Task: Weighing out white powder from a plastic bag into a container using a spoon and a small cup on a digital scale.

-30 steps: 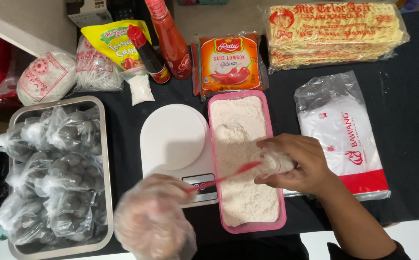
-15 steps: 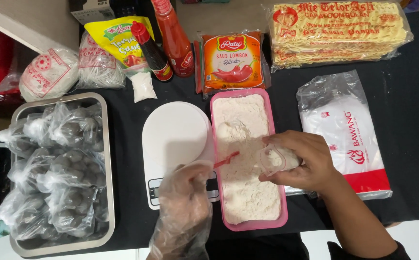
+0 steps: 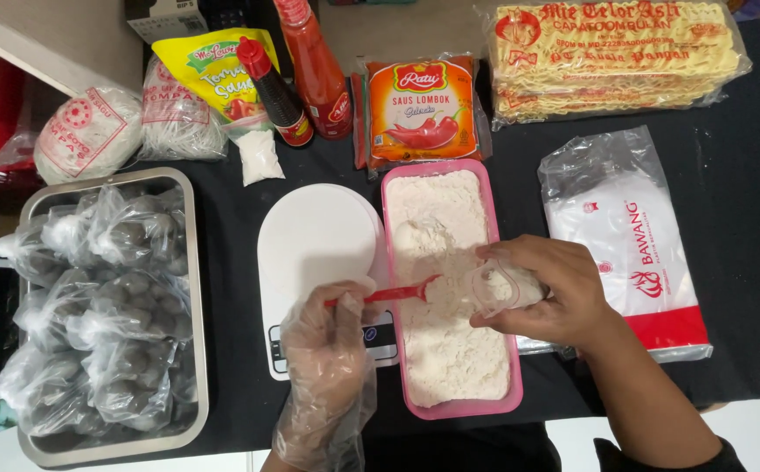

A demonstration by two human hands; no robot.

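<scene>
Over the pink tray (image 3: 395, 288) of flour, gloved left hand (image 3: 332, 336) grips a red spoon (image 3: 393, 291), bare right hand (image 3: 550, 293) pinches a small bag (image 3: 495, 287) open — flour likely spills beside the tray if the bag's mouth sags.

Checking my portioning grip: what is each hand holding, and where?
Left hand pinches the red spoon by its handle end; right hand grips the small clear bag around its side.

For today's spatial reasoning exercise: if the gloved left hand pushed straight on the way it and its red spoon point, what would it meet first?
Probably the white flour in the pink tray; the left hand aims its red spoon rightward over it.
</scene>
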